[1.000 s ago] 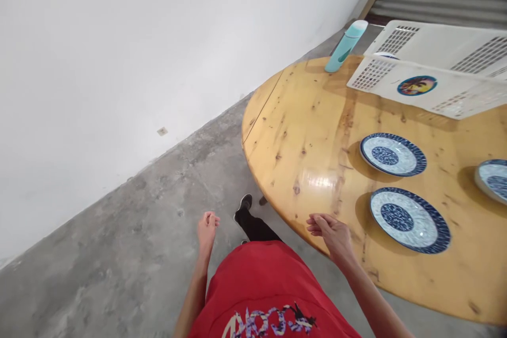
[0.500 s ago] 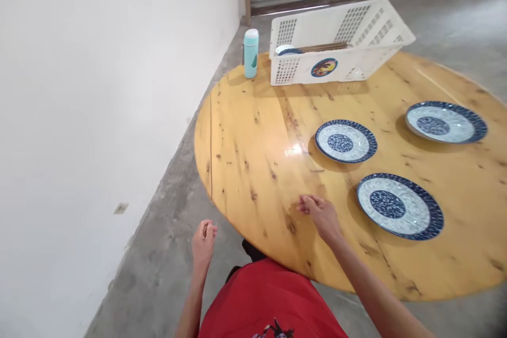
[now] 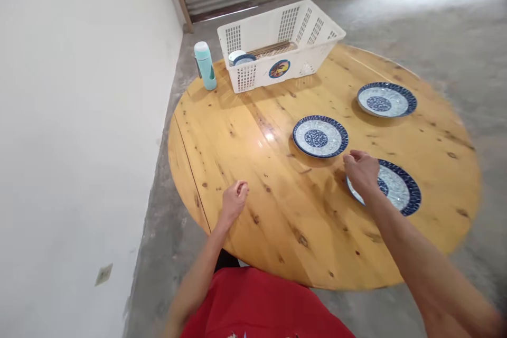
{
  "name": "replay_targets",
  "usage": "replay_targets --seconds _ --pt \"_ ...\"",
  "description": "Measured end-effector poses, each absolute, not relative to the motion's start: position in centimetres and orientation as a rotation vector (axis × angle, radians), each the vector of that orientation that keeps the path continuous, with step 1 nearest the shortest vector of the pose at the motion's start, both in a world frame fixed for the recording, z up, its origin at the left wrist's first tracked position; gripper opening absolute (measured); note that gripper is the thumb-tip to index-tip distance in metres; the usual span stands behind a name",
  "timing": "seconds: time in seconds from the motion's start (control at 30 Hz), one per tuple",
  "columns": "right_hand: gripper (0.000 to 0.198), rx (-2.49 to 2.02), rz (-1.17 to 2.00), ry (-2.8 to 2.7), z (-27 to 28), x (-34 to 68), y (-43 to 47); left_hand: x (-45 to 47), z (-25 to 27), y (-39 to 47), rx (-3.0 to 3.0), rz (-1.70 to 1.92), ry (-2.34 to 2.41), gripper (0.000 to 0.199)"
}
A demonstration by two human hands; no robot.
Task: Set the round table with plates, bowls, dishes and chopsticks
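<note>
Three white plates with blue patterned rims and centres lie on the round wooden table (image 3: 237, 137). My right hand (image 3: 361, 171) is over the left part of the near plate (image 3: 400, 185), hiding some of it. Its fingers are curled, and nothing shows in them. Just left of and beyond that hand is the middle plate (image 3: 320, 137). The far plate (image 3: 387, 100) lies to the right, beyond the other two. Over the table's near left part, my left hand (image 3: 235, 199) is closed with bent fingers, holding nothing I can see.
At the back stands a white plastic basket (image 3: 263, 78) with blue-rimmed dishes (image 3: 243, 59) and thin brown sticks (image 3: 269, 50) inside. A light blue bottle (image 3: 205, 66) stands left of it. A white wall (image 3: 79, 116) runs along the left side.
My right hand has moved from bare table to over the near plate. My left hand has come forward from beside the table to over it. The view has shifted right.
</note>
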State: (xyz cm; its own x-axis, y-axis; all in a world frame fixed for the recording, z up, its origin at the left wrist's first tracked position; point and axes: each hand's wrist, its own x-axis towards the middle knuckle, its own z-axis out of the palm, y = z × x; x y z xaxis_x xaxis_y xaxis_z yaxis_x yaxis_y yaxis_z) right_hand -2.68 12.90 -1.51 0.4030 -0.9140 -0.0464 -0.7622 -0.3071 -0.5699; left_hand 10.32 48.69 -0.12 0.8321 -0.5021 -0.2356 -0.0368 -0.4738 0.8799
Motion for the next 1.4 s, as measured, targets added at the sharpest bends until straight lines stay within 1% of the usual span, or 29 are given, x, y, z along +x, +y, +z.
replay_targets --seconds 0.1,0.3,0.53,0.73,0.87,0.97,1.13,1.27,1.4 --pt "0.055 -2.104 -0.295 1.589 0.3 -1.8 12.8 14.0 -0.2 45.9 2.02 -0.658 -0.549 0.029" --pt "0.055 -2.103 -0.141 1.704 2.9 0.3 12.9 19.4 0.8 39.9 2.132 -0.749 -0.853 0.029" --pt "0.05 -2.111 0.009 1.753 1.7 2.0 11.3 21.2 0.4 31.5 2.198 -0.832 -1.064 0.035" --pt "0.043 -2.168 0.069 1.718 0.6 2.6 10.2 21.5 -0.6 25.8 2.176 -0.828 -1.184 0.034" --pt "0.04 -2.182 0.056 1.715 0.4 2.6 9.7 21.6 -0.9 23.5 2.214 -0.814 -1.214 0.028" --pt "0.041 -2.154 0.014 1.731 0.2 2.4 9.5 21.4 -1.2 22.5 2.177 -0.805 -1.225 0.022" --pt "0.043 -2.064 -0.076 1.752 -0.2 2.3 9.4 20.9 -1.5 22.0 2.159 -0.792 -1.137 0.018" --pt "0.041 -2.02 -0.189 1.746 -0.6 2.1 9.6 20.4 -1.5 22.0 2.197 -0.764 -1.123 0.02" --pt "0.043 -1.982 -0.251 1.74 -1.0 1.8 9.7 19.5 -1.4 22.2 2.287 -0.716 -1.107 0.025"
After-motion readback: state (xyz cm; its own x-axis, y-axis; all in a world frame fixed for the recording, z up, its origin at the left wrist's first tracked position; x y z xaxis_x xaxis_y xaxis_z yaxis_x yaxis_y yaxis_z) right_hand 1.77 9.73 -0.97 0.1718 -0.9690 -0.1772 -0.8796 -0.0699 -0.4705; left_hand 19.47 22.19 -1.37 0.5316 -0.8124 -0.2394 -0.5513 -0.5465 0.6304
